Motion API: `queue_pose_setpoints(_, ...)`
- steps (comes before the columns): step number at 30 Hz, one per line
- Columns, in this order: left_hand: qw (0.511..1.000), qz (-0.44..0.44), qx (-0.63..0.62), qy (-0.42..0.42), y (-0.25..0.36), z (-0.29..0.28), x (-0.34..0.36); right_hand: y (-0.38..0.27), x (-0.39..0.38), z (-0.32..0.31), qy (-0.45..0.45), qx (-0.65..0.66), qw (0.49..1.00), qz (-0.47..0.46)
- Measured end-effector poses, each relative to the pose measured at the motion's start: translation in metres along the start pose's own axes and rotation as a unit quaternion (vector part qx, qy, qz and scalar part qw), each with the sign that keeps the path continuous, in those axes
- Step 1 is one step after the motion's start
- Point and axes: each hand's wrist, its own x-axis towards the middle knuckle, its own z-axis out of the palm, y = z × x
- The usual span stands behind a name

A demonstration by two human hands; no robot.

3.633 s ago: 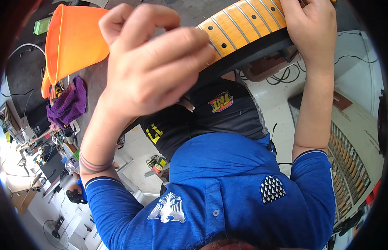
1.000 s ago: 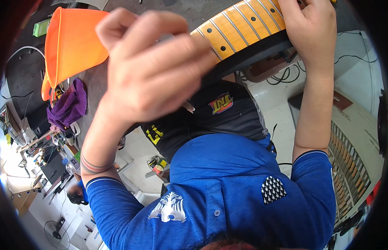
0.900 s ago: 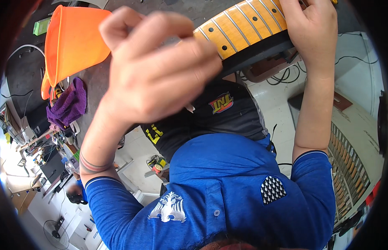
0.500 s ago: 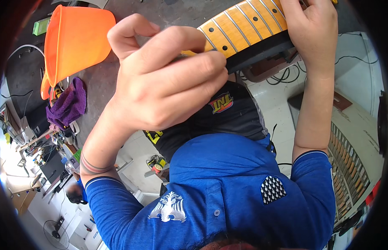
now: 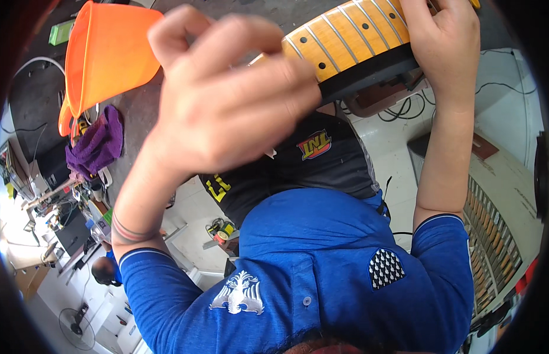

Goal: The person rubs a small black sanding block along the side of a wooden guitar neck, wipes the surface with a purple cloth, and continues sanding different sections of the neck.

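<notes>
A guitar neck [image 5: 345, 36] with a yellow wood fretboard, metal frets and black dot inlays slants across the top of the view, a dark edge along its near side. My right hand [image 5: 443, 41] is closed round its right end. Over the neck's left end is my left hand [image 5: 233, 94], blurred by motion, with its fingers curled in. Those fingers hide the end of the fretboard and whatever may be between them. A small pale tip [image 5: 271, 154] shows just under the left hand; its kind cannot be made out.
An orange plastic bucket [image 5: 112, 59] lies on its side on the dark worktop [image 5: 139, 112], close to my left hand. Beside it is a purple cloth [image 5: 100, 144]. A rack of wood-handled tools [image 5: 493, 230] stands at right. Farther left, another person [image 5: 106, 270] is near a fan [image 5: 77, 327].
My left hand has shifted slightly up and left along the neck and is now more blurred. The right hand keeps its grip. The view has shifted a little.
</notes>
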Motion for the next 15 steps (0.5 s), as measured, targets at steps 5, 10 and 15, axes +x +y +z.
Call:
queue_pose_setpoints(5,0.996,-0.019,0.062,0.066,-0.049,0.000,0.000,-0.006,-0.005,0.004,-0.013,-0.028,0.999,0.037)
queue_pose_setpoints(10,0.994,-0.018,0.096,0.053,-0.046,-0.008,-0.009,0.001,-0.003,0.003,-0.023,-0.034,0.998,0.051)
queue_pose_setpoints(15,0.994,-0.013,0.034,0.099,-0.027,0.005,-0.008,-0.005,-0.001,0.000,-0.031,-0.034,0.997,0.062)
